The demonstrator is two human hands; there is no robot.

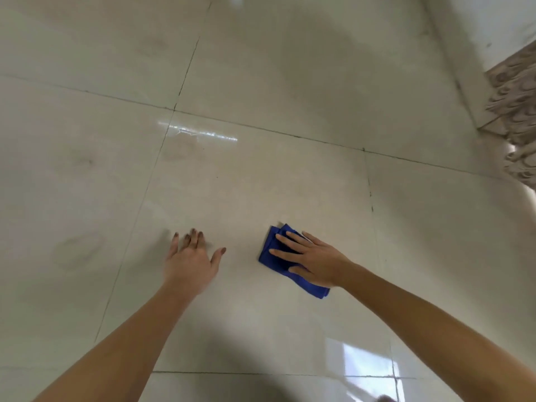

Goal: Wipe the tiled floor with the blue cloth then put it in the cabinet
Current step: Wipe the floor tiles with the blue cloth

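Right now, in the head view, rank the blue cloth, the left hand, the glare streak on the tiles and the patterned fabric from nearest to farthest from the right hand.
1. blue cloth, under the right hand, touching it.
2. left hand, to its left on the floor.
3. glare streak, ahead and left.
4. patterned fabric, far right edge.

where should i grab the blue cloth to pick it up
The blue cloth lies folded flat on the tiled floor under the flat right hand. Probably pinch the uncovered far-left edge from above, where the folded layers stack up.
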